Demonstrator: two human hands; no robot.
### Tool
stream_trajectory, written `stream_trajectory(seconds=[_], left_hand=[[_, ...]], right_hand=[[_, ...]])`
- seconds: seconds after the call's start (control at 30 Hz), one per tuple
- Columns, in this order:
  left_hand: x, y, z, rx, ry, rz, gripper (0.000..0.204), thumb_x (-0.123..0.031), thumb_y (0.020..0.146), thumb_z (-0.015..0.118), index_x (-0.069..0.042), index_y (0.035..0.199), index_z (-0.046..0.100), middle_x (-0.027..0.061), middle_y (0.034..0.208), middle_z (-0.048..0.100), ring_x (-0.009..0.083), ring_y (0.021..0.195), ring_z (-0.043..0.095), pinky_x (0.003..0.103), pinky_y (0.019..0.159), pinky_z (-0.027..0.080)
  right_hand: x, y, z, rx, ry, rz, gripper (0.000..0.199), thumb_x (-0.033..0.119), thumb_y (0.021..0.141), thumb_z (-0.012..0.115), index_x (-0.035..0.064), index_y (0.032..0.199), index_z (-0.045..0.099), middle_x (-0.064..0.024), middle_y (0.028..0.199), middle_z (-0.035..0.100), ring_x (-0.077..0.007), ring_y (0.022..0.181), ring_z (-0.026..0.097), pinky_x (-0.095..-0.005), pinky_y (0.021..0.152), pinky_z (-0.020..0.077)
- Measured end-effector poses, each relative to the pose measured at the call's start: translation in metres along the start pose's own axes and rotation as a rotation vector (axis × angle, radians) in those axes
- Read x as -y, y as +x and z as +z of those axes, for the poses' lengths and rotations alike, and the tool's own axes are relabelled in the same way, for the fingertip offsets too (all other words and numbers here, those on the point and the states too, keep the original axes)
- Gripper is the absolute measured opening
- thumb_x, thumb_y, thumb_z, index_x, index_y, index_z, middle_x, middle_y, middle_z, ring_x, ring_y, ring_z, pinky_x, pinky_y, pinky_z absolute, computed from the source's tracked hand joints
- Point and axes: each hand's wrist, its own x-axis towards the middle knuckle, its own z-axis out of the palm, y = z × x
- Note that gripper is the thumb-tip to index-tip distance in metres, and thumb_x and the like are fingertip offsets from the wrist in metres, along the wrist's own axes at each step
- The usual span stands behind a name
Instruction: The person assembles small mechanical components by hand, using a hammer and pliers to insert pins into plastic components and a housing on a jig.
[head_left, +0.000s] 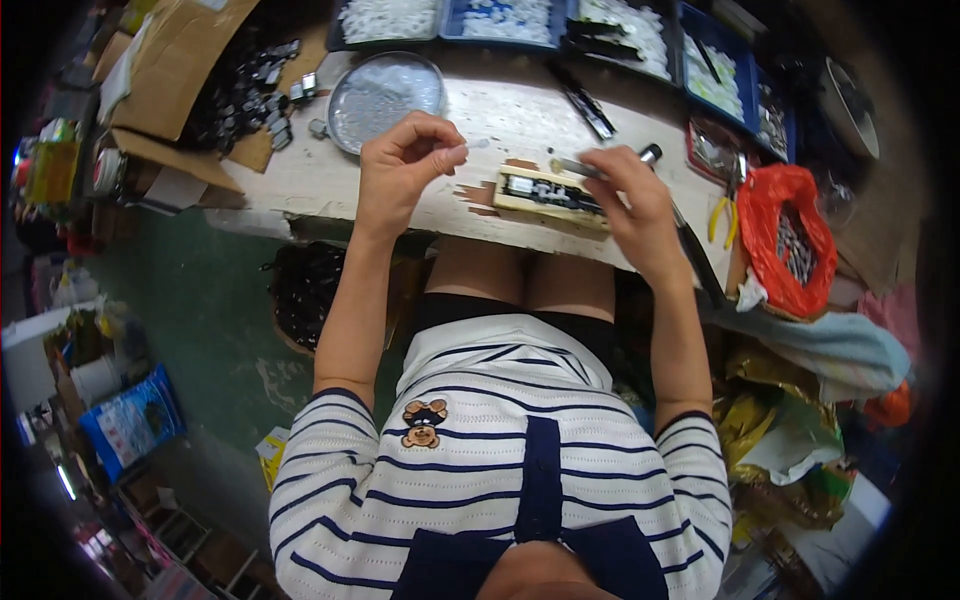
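Thumb and forefinger of my left hand (408, 165) are pinched on a small translucent white piece (478, 144), raised over the table. Over on the right, my right hand (637, 198) grips a short greyish rod with a yellowish tip (572, 167); its exact kind is unclear. Just under that hand lies a cream-coloured block (545, 208) along the table's front edge. Black and silvery parts (540, 189) sit in its slot, and my right fingers cover its right end. Left of my left hand stands a round metal dish (350, 135) of clear, glossy small pieces.
Blue trays (545, 44) of small white pieces line the back. A cardboard box (180, 75) with dark metal parts stands left. On the right are yellow-handled pliers (730, 222) and a red bag (777, 270) of small metal pieces. A black pen-like tool (590, 108) lies behind the block.
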Motion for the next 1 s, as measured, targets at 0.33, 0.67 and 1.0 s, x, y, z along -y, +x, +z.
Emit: stream_trajectory(seconds=[0.33,0.67,1.0], left_hand=[[0.011,-0.004,0.032,0.147,0.252,0.236,0.017,0.013,0.068,0.063,0.001,0.081,0.06,0.0066,0.083,0.057,0.0122,0.078,0.054,0.022,0.068,0.045],[0.005,-0.011,0.052,0.087,0.571,0.509,0.017,0.011,0.066,0.063,-0.001,0.078,0.06,0.0075,0.077,0.058,0.0159,0.068,0.057,0.024,0.057,0.046],[0.011,-0.004,0.043,0.339,0.154,0.163,0.019,0.014,0.064,0.063,0.003,0.079,0.062,0.0088,0.079,0.06,0.0149,0.073,0.057,0.023,0.06,0.047]], right_hand=[[0.004,0.0,0.01,0.032,-0.053,-0.041,0.024,-0.003,0.071,0.064,0.0013,0.094,0.059,-0.0083,0.081,0.054,-0.0195,0.07,0.055,-0.027,0.059,0.0438],[0.003,-0.005,0.012,0.015,0.074,0.068,0.021,0.006,0.074,0.066,-0.0024,0.092,0.06,-0.0057,0.072,0.052,-0.0121,0.059,0.049,-0.0245,0.053,0.0387],[0.0,-0.013,-0.001,0.017,-0.086,-0.054,0.014,0.006,0.07,0.064,0.0044,0.085,0.061,-0.0057,0.071,0.053,-0.0206,0.066,0.051,-0.0314,0.062,0.036]])
